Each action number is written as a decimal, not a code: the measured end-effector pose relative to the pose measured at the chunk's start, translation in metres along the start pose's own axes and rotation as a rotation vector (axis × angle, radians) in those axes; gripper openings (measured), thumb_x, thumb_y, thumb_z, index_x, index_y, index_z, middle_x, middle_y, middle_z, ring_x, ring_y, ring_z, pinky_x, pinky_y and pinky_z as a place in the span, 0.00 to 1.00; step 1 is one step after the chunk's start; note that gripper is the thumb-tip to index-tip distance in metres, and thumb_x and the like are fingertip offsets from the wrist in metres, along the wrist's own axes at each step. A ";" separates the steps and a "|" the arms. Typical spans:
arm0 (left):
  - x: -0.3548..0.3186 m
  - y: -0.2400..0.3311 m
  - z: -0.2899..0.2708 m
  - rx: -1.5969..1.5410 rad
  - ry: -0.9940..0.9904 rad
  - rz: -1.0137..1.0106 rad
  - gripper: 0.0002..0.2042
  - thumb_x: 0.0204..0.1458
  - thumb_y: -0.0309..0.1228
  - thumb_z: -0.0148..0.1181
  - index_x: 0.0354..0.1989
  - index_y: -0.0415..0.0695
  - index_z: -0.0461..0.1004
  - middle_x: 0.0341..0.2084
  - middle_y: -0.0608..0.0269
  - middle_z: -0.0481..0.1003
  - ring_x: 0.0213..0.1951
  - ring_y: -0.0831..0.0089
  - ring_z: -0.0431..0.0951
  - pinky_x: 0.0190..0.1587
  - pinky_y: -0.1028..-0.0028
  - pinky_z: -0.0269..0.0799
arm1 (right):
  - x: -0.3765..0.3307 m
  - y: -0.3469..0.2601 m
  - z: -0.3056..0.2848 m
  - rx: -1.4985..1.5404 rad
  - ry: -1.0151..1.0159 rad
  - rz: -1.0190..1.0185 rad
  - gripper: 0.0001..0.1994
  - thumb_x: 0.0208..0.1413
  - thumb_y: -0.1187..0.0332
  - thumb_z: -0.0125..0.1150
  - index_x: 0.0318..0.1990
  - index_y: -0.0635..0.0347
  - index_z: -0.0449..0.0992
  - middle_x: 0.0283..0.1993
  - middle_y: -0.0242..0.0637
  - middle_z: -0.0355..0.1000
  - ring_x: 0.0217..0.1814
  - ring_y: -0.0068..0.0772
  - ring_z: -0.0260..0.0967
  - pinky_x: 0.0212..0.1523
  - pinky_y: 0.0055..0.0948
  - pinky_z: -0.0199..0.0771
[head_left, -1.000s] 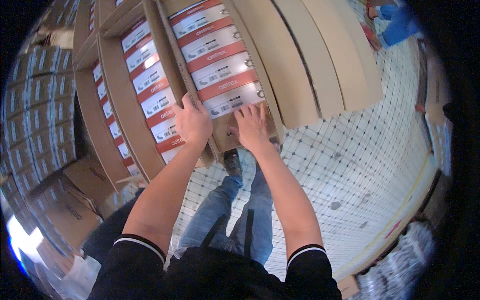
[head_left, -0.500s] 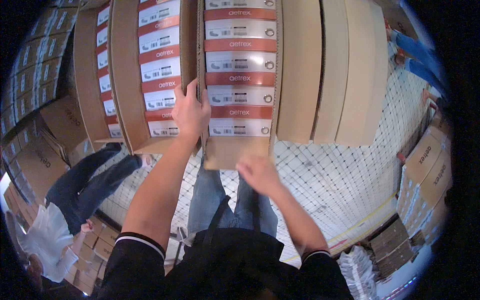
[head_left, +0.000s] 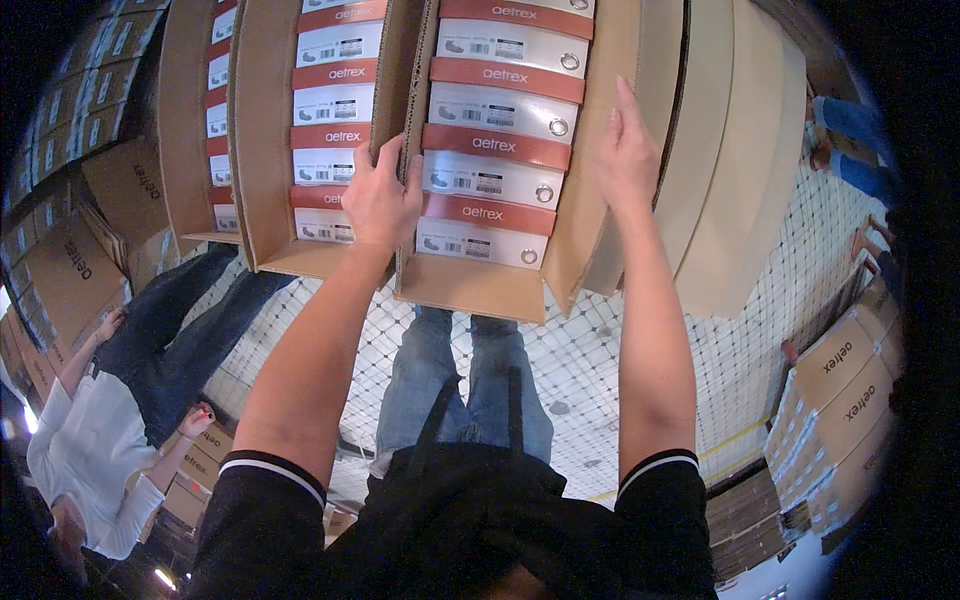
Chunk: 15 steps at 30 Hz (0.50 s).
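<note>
An open cardboard carton [head_left: 470, 280] stands before me, holding a row of white shoeboxes [head_left: 497, 112] with orange-red lids. My left hand [head_left: 382, 200] is closed over the top edge of its left wall, fingers wrapped around the board. Along the carton's right side, my right hand [head_left: 628, 160] has its fingers stretched out and lies against the cardboard side flap [head_left: 585, 200]. The short front flap [head_left: 470, 280] of the carton sticks out toward me, with neither hand on it.
To the left stand more open cartons of shoeboxes [head_left: 333, 108]; to the right are tan cardboard flaps [head_left: 750, 170]. A person in a white top [head_left: 95, 440] is at the lower left. Stacked cartons [head_left: 850, 390] stand at the far right on the tiled floor [head_left: 590, 370].
My right hand has left the front flap and moved up and right to the side flap. The left hand keeps its hold on the wall. The carton and its row now look slanted.
</note>
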<state>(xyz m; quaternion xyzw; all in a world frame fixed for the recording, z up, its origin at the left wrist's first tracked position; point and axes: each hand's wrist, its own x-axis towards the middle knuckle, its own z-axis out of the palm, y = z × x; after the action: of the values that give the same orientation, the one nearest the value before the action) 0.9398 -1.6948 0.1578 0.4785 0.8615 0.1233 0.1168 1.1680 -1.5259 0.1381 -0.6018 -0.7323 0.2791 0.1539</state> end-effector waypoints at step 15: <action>-0.001 0.003 -0.002 -0.002 -0.043 -0.030 0.17 0.56 0.42 0.56 0.53 0.55 0.71 0.47 0.50 0.69 0.40 0.50 0.78 0.40 0.56 0.75 | -0.003 0.007 -0.010 0.062 -0.002 0.085 0.23 0.63 0.63 0.49 0.66 0.39 0.62 0.35 0.50 0.75 0.36 0.50 0.74 0.43 0.45 0.71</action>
<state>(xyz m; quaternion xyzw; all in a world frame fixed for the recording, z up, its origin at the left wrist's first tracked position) 0.9418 -1.6940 0.1607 0.4678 0.8658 0.1119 0.1375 1.1803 -1.5259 0.1421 -0.6270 -0.6972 0.3085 0.1597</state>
